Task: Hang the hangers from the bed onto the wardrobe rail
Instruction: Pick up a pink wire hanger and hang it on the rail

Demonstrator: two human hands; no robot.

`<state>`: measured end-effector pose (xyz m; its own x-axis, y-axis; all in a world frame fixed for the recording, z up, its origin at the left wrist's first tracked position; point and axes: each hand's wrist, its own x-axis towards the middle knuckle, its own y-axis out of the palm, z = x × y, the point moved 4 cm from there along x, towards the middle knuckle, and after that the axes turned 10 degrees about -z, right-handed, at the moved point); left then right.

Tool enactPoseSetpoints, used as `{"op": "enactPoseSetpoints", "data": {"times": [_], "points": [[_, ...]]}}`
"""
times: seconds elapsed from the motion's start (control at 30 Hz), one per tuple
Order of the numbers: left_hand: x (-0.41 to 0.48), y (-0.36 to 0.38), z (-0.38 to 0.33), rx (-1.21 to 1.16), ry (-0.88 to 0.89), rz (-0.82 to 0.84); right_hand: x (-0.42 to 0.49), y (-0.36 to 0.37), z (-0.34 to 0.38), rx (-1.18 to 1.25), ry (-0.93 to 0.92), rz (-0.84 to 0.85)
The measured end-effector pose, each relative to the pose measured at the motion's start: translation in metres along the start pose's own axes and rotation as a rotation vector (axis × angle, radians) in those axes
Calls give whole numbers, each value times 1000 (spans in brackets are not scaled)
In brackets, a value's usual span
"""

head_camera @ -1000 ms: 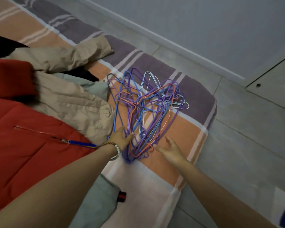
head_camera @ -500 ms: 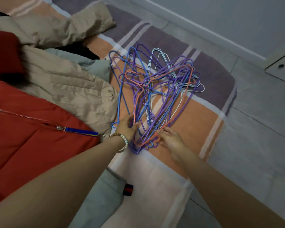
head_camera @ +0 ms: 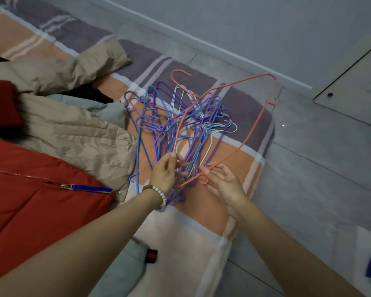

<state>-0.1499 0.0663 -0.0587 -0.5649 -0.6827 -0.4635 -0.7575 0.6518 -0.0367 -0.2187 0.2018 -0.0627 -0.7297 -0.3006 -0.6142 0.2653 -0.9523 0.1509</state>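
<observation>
Coral hanger [head_camera: 255,123]: half a second ago it lay flat, woven into the heap. Now it stands clear above the others, its hook up toward the far end of the mattress.
Hanger pile [head_camera: 159,116]: the blue, purple and white wires are still tangled on the striped bed [head_camera: 201,213], beside the beige jacket [head_camera: 73,129]. Several purple ones seem to have lifted a little with the coral one.
Meaning for the task: I think this is the first hanger coming free, so the job has barely begun. The rest are still on the bed, and the wardrobe rail is not in view.
Left hand [head_camera: 164,172]: thumb and fingertips pinch one sloping arm of the coral hanger just above the pile. The wrist, with its bead bracelet [head_camera: 159,192], is low over the sheet, and some purple wires run under that hand.
Right hand [head_camera: 225,185]: palm turned up, fingers loosely spread. The hanger's long bar lies across the fingertips near its small end notch. The hand props the bar rather than clamping it.
Arms: both reach forward from the near edge, and the hands are close together at the pile's near end.
Risk: other hooks may still be caught in the coral frame, so pulling it away could drag them along.
</observation>
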Motion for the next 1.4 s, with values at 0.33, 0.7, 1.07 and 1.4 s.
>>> {"op": "enactPoseSetpoints", "data": {"times": [0.33, 0.7, 1.07, 1.4], "points": [[-89, 114, -129, 80, 232, 251, -88, -97, 144, -386, -134, -82], [-275, 237, -310, 229, 558, 778, -283, -193, 373, -221, -720, -292], [-551, 356, -434, 223, 942, 1196, -538, -345, 481, -35, -1121, -545], [-805, 453, -421, 141, 1108, 1377, -735, -516, 474, 108, -1282, -861]]}}
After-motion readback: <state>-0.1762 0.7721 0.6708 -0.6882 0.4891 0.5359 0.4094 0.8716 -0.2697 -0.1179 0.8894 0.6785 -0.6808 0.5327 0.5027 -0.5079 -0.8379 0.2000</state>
